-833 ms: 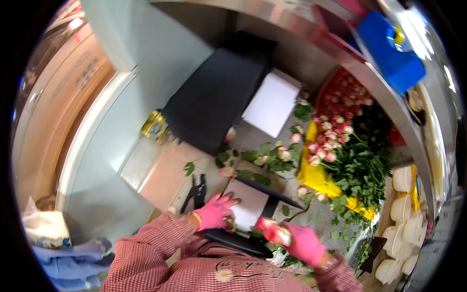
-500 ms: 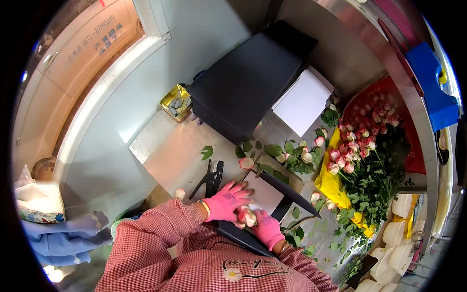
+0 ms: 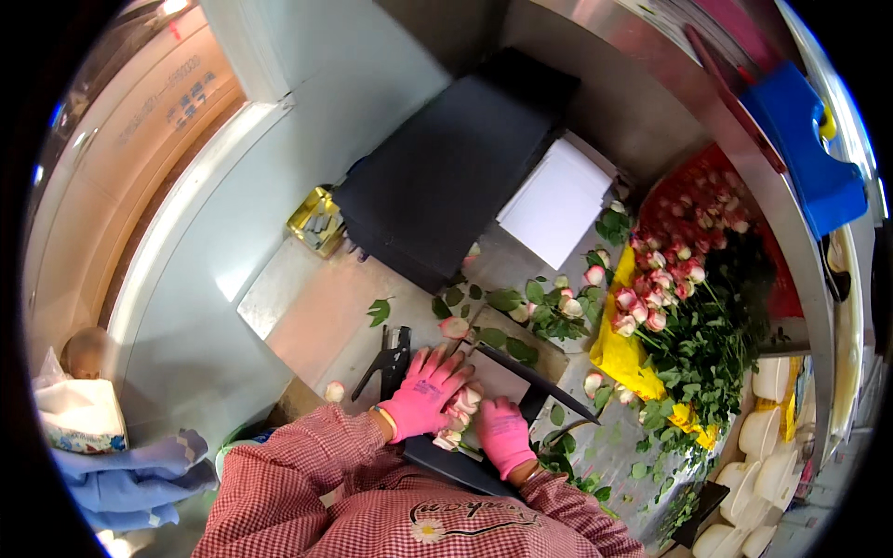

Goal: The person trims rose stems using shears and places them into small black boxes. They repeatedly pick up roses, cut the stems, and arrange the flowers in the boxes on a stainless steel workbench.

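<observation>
Head view, left hand: pink-gloved left hand, fingers extended and parted, beside the rose cluster.
Right hand: pink-gloved right hand, fingers curled; whether it grips anything cannot be told.
Roses: pink-and-white rose cluster between the hands, over a black flat board bearing a pale sheet.
Stapler: black hand stapler, just left.
Far: large black box; white paper stack, its right.
Right: leafy rose heap beside yellow wrapping.
</observation>
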Motion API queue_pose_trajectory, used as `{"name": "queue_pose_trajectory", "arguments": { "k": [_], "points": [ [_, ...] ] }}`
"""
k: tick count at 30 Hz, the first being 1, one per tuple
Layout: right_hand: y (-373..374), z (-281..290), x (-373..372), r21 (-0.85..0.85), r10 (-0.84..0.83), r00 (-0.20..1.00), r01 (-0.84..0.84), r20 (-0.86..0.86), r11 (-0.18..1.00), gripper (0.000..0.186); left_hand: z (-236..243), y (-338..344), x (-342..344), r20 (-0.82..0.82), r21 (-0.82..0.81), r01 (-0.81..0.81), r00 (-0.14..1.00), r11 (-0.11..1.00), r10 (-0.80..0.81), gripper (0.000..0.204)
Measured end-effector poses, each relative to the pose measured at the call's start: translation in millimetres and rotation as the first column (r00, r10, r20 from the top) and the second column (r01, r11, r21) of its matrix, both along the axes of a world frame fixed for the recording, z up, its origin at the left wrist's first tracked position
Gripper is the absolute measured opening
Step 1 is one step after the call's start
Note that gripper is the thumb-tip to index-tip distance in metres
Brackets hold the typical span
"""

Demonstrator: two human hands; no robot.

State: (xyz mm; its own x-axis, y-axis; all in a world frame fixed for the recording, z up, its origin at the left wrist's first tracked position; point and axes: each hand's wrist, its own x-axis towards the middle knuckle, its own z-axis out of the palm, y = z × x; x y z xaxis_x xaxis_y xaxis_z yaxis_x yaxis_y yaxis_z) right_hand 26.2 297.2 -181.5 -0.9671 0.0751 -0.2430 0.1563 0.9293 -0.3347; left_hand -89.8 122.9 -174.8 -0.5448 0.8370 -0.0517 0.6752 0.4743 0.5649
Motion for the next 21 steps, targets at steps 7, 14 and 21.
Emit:
{"name": "queue_pose_trajectory", "arguments": {
  "k": [7, 14, 21],
  "points": [
    [76, 112, -26, -0.042, -0.070, 0.794, 0.056, -0.604, 0.998, 0.017, 6, -2, -8, -0.031, 0.053, 0.223, 0.975, 0.973, -0.222, 0.056],
    [299, -32, -7, 0.371, -0.559, 0.780, 0.626, -0.282, 0.686, 0.034, 13, 25, -8, -0.101, 0.003, 0.381, 0.920, 0.925, -0.378, 0.058],
    [287, 70, -3, 0.465, -0.232, 0.956, 0.289, -0.178, 0.836, 0.034, 12, 0, -8, 0.020, -0.067, 0.254, 0.967, 0.965, -0.253, 0.058]
  ]
}}
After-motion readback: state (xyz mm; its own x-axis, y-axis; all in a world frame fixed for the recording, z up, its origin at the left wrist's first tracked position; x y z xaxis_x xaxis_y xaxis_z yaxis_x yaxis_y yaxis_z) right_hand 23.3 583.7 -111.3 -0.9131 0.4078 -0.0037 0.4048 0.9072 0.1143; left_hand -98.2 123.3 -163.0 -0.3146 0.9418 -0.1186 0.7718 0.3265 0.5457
